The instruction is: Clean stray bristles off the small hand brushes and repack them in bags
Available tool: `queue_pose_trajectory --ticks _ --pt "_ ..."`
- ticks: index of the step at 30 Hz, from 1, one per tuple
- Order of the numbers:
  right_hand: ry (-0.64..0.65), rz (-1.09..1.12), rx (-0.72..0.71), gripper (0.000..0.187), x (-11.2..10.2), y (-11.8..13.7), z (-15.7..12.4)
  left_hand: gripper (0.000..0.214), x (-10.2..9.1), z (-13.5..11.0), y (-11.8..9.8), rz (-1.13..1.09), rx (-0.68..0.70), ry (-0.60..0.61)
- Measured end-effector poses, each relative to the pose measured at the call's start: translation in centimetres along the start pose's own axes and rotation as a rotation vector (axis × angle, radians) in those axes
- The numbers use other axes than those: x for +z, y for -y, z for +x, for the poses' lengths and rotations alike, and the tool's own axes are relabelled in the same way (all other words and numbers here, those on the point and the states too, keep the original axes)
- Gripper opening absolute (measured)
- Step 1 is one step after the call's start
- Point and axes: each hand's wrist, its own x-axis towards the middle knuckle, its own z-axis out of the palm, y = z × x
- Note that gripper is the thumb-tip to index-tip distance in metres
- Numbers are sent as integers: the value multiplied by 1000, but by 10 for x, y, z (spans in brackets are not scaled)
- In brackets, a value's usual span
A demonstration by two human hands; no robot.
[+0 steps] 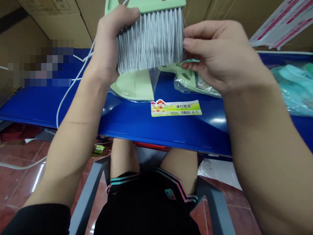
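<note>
The person's left hand (110, 45) holds one hand brush (150, 40) up above the counter, its pale green plastic back on top and its dense white bristles hanging down. The left fingers (122, 14) curl closely over the brush's left end, wrapped around it in a firm hold. The right hand (220, 55) sits just beside the brush's other end, with the right fingers (193, 42) touching the edge of the bristles, slightly curled; whether they grip or only rest there, I cannot tell.

Below the brush, on the blue counter (156, 127), lie one pale green dustpan (132, 86), partly behind the bristles, and one slotted pale green plastic piece (190, 76) in a clear plastic bag (188, 86), close under the right hand. One printed paper label (176, 108) with a mushroom picture lies flat just in front of them. Farther right, a second bag of teal items (293, 88) rests on the counter. A white cable (66, 94) runs behind the left forearm, and cardboard boxes (61, 19) stand behind the counter. A pixelated patch hides part of the counter's left side.
</note>
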Motion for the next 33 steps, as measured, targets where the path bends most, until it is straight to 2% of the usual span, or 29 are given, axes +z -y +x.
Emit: queue_pose_trajectory --ticks 6,9,12,19,23,27,33 --pt "-30 59 -24 23 -3 4 0 37 1 0 1 -43 36 -7" --pt "-74 117 -11 26 3 9 -3 37 1 1 0 -48 43 16" --pt "-149 140 5 31 12 16 -8 45 2 0 -2 -6 22 35" --pt "-237 123 34 35 18 21 -11 38 5 -3 -2 25 21 17" --pt "-228 97 -15 33 18 21 -12 31 2 0 -1 31 35 14" --pt "-200 87 -26 33 16 19 -10 36 -1 2 -1 -16 35 24" --pt "-132 82 -33 23 6 8 -3 40 1 1 0 -1 41 34"
